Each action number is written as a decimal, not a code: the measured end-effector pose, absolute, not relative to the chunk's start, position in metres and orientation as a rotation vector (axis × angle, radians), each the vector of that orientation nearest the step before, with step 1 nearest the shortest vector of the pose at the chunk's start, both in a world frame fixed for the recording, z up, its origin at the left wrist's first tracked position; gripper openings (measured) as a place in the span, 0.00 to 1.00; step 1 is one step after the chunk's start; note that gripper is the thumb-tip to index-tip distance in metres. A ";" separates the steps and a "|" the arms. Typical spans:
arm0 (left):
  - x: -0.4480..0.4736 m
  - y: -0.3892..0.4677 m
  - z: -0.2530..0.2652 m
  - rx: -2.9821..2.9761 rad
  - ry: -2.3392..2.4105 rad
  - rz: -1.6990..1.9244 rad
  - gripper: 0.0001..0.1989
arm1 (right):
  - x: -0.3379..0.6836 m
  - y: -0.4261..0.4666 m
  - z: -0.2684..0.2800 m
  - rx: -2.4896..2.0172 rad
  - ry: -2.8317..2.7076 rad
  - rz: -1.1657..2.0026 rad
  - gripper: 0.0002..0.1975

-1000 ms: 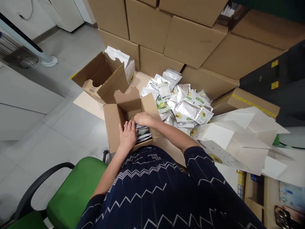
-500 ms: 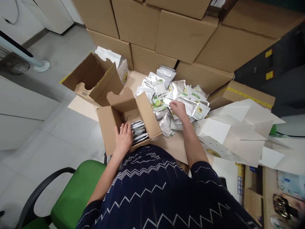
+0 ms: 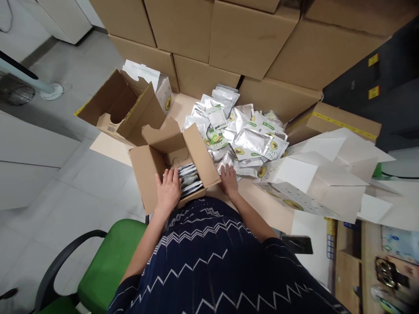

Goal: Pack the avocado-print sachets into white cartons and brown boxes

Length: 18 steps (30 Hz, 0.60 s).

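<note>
My left hand (image 3: 168, 189) lies with fingers stretched over the left side of an open cardboard box (image 3: 170, 144), against a row of silver packets (image 3: 190, 179) standing on edge inside it. The fingers are not wrapped round anything. Just right of the box, my right hand (image 3: 229, 181) rests at the near edge of a loose pile of packets, its fingers extended onto a silver packet (image 3: 226, 159). Some packets in the pile are plain silver foil (image 3: 252, 140). Others, such as a printed packet (image 3: 216, 138), are white and green with fruit pictures.
A second open carton (image 3: 140, 113) stands at the left, with a white box (image 3: 163, 93) behind it. Stacked cardboard boxes (image 3: 248, 39) wall off the back. Open white cartons (image 3: 327, 174) lie at the right. A phone (image 3: 297, 244) and a green chair (image 3: 108, 257) are nearer me.
My right hand has come down from the middle of the pile toward me and left, to the packets beside the box. My left hand has stayed at the box.
</note>
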State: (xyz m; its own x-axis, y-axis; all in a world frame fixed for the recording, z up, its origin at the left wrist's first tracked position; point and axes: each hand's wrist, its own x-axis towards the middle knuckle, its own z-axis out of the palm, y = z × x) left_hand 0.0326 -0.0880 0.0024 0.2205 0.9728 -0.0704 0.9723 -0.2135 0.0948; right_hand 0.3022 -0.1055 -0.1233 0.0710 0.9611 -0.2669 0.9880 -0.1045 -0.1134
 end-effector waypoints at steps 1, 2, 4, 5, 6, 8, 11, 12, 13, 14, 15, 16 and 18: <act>0.033 -0.088 0.003 2.358 1.890 0.004 0.27 | 0.305 -0.106 -0.126 2.224 2.047 -0.410 0.31; 0.033 -0.088 0.003 2.358 1.889 0.002 0.27 | 0.307 -0.106 -0.128 2.223 2.051 -0.411 0.30; 0.033 -0.088 0.003 2.365 1.886 0.007 0.27 | 0.309 -0.103 -0.126 2.237 2.052 -0.435 0.30; 0.033 -0.088 0.002 2.367 1.887 0.013 0.27 | 0.309 -0.101 -0.123 2.256 2.051 -0.458 0.30; 0.033 -0.088 0.002 2.369 1.890 0.020 0.27 | 0.309 -0.098 -0.117 2.287 2.048 -0.490 0.29; 0.032 -0.088 0.001 2.369 1.893 0.030 0.27 | 0.310 -0.091 -0.103 2.392 2.035 -0.593 0.29; 0.032 -0.088 -0.001 2.370 1.898 0.039 0.27 | 0.322 -0.074 -0.073 2.676 1.961 -0.904 0.28; 0.032 -0.088 -0.001 2.373 1.899 0.042 0.27 | 0.328 -0.068 -0.063 2.802 1.911 -1.053 0.27; 0.032 -0.088 -0.001 2.373 1.901 0.046 0.26 | 0.336 -0.062 -0.052 2.939 1.837 -1.226 0.25; 0.032 -0.088 -0.002 2.372 1.904 0.051 0.26 | 0.344 -0.056 -0.041 3.067 1.737 -1.432 0.23; 0.032 -0.088 -0.002 2.372 1.905 0.055 0.26 | 0.352 -0.051 -0.030 3.171 1.619 -1.670 0.21; 0.032 -0.088 -0.002 2.374 1.904 0.058 0.26 | 0.359 -0.047 -0.020 3.238 1.492 -1.926 0.20; 0.032 -0.088 -0.002 2.384 1.899 0.061 0.26 | 0.370 -0.040 -0.001 3.263 1.242 -2.432 0.20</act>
State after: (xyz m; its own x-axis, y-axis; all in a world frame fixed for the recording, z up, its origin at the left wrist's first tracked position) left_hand 0.0315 -0.0884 -0.0019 0.2248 0.9740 -0.0264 0.9703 -0.2213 0.0972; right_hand 0.3699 -0.0403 -0.0011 0.4060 0.8355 -0.3702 -0.1901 -0.3190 -0.9285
